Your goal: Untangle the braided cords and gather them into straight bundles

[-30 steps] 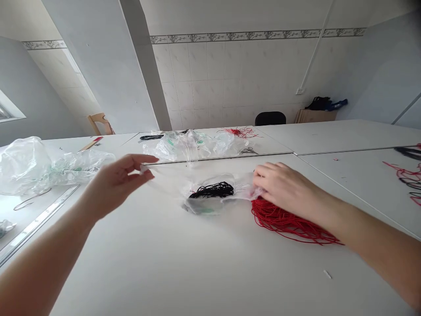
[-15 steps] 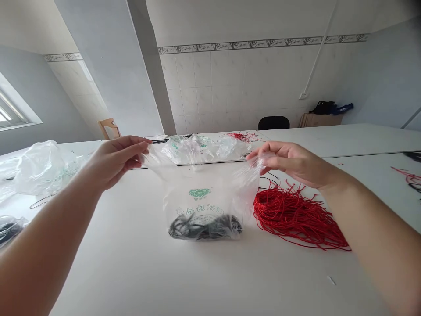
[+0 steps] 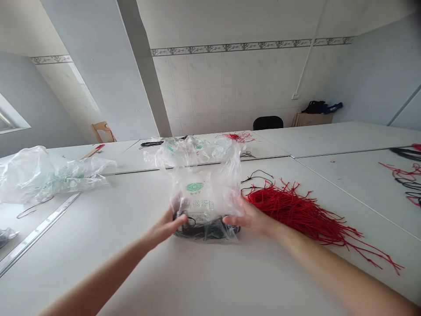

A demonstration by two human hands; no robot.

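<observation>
A clear plastic bag (image 3: 210,184) with green print stands on the white table, its upper part loose and crumpled. Black cords (image 3: 207,229) lie bundled in its bottom. My left hand (image 3: 169,226) grips the bag's lower left side, thumb in front and fingers hidden behind the plastic. On the lower right side, my right hand (image 3: 248,217) holds the bag the same way, its thumb over the cords. A pile of red cords (image 3: 292,210) spreads to the right, just behind my right forearm.
More clear bags lie at the left (image 3: 49,173) and behind the held bag. A metal ruler (image 3: 39,232) is on the left of the table (image 3: 131,281). Thin black cord (image 3: 259,175), scissors (image 3: 247,154) and red cords (image 3: 238,136) are farther back. A black chair (image 3: 268,122) stands beyond.
Both hands have left the bag's stretched top corners and moved down to its lower sides around the black cords. The bag's top has gone slack. The view has shifted slightly.
</observation>
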